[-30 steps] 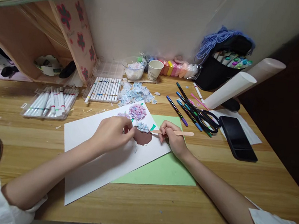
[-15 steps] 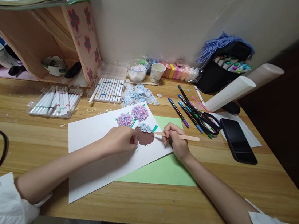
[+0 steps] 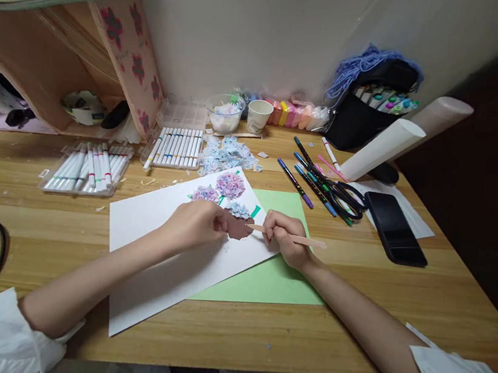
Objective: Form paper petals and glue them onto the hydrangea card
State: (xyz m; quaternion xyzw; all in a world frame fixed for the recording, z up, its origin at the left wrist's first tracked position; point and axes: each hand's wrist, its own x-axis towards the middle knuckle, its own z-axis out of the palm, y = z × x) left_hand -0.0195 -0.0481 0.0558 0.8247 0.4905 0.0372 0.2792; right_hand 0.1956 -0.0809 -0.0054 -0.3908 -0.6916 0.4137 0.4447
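White paper (image 3: 147, 265) lies at a slant over a green sheet (image 3: 282, 282). On it are two pink-purple textured flowers (image 3: 231, 185) and a brown patch (image 3: 240, 228) with pale blue bits (image 3: 239, 210) along its top edge. My right hand (image 3: 286, 237) is closed round a flat wooden stick (image 3: 310, 242), whose tip lies over the brown patch. At the patch's left side, my left hand (image 3: 200, 226) is pinched, its fingertips low over the paper; what they hold, if anything, is too small to make out.
Torn blue-white scraps (image 3: 228, 154) lie behind the paper, near a clear bowl (image 3: 224, 115) and paper cup (image 3: 259, 116). Marker boxes (image 3: 88, 171) stand at left. Pens, black scissors (image 3: 346, 199), a phone (image 3: 396, 228) and white rolls (image 3: 382, 150) are at right.
The stick's tip has moved left from the brown patch's right edge onto the patch, with my right hand a little lower. The whole view has shifted slightly.
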